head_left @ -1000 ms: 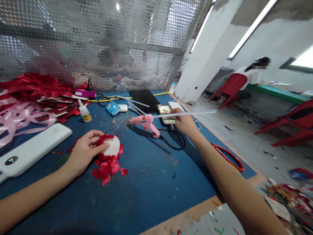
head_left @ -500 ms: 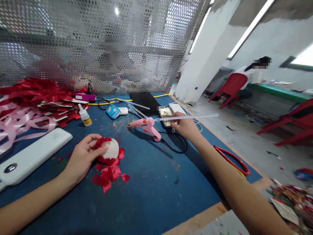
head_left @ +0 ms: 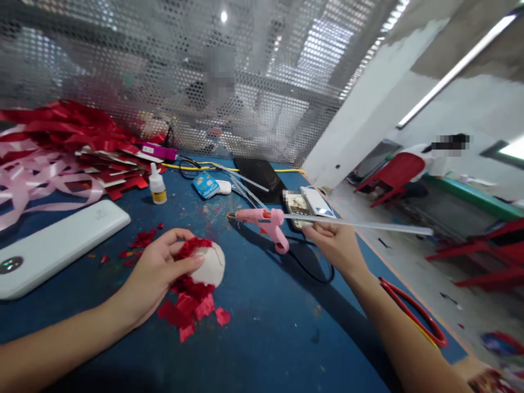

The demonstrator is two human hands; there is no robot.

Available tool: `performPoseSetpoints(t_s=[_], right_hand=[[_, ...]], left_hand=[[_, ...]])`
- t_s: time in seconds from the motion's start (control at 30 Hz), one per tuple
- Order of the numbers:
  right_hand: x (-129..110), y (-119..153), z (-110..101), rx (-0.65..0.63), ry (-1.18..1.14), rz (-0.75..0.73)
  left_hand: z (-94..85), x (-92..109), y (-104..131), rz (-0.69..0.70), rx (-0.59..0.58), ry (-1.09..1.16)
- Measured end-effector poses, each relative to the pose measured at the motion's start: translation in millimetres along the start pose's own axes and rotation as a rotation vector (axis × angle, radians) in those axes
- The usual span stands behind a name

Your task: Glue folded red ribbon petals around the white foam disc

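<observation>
My left hand (head_left: 164, 267) is closed on a white round disc (head_left: 212, 263) with crumpled red ribbon pieces along its edge. Loose red ribbon squares (head_left: 186, 314) lie on the table just below it. On the right, my right hand (head_left: 338, 243) pinches a long clear glue stick (head_left: 380, 225), which runs out of the back of a pink glue gun (head_left: 262, 216). The gun's nozzle points left toward the disc side, and its shadow falls on the blue table below. A black cord (head_left: 311, 267) trails from its handle. The fingertips on the stick are partly hidden.
A phone (head_left: 298, 207) lies behind my right hand, beside a white box. Red-handled scissors (head_left: 413, 311) lie near the right edge. A glue bottle (head_left: 157, 185), a white power bank (head_left: 65, 245) and red ribbon piles (head_left: 73, 128) are at left. A perforated metal screen (head_left: 164, 82) stands behind.
The view has tilted and shifted, so most things sit farther right. My right hand is lower relative to the phone, still with the glue stick and gun. My left hand keeps the disc.
</observation>
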State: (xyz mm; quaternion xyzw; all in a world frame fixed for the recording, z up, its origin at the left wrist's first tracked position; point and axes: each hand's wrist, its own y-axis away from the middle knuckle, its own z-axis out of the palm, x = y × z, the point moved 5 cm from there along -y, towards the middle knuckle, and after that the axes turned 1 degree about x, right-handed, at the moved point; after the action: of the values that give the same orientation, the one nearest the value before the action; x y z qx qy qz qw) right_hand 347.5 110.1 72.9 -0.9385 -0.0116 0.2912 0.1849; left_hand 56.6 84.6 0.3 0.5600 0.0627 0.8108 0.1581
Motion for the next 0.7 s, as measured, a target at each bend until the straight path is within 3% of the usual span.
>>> performPoseSetpoints(t_s=[0.07,0.2,0.27,0.4,0.53,0.6,0.7], right_hand=[[-16,10,7,-0.18,0.01,-0.045],[-52,34,27,-0.605,-0.119,-0.21],[-72,41,37,-0.689,-0.13,-0.301],[-114,33,68,-0.622,-0.105,-0.383],[-155,9,123,-0.555,-0.154,-0.52],[-168,-7,150,-0.466,-0.12,-0.579],[-177,-22,186,-0.526,-0.043,-0.618]], left_hand=[[3.2,0,0,0.01,-0.126,-0.041],[13.9,-1,3,-0.027,-0.512,-0.203],[16.0,0,4,-0.034,-0.613,-0.218],[18.4,2,2,-0.021,-0.689,-0.137],[19.1,1,2,-0.043,-0.753,-0.084],[18.2,1,1,-0.033,-0.769,-0.084],[16.4,2,0,-0.008,-0.765,-0.107]])
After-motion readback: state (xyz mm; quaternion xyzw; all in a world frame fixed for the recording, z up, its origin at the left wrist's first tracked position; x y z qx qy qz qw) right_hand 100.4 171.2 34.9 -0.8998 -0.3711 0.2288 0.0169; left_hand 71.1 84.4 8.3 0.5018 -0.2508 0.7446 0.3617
